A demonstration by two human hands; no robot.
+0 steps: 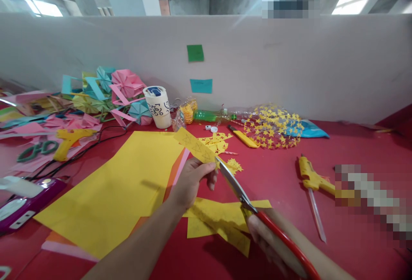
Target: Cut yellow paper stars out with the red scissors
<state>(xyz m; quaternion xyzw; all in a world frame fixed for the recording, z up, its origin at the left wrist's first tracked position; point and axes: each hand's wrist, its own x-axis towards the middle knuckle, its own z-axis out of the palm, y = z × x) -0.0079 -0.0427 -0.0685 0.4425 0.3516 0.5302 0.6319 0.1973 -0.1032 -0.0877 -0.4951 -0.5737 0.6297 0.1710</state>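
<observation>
My left hand (193, 179) pinches a narrow yellow paper strip (196, 144) with stars drawn on it. Red-handled scissors (236, 187) are in my right hand (268, 237), and their tips meet the strip's right end beside my left fingertips. Just beyond the blades sits a small pile of yellow cut stars (234, 166). More yellow strips (219, 220) lie crossed on the table below my hands. A large yellow sheet (128, 177) lies to the left, over orange and pink paper.
At the back stand a white cup (157, 107), a green bottle (207, 115) and a star-covered clear ball (273, 127). A yellow cutter (244, 137) lies near it. Glue guns (310, 175) rest on both sides. Folded paper flowers (127, 83) and green-handled scissors (37, 151) are left.
</observation>
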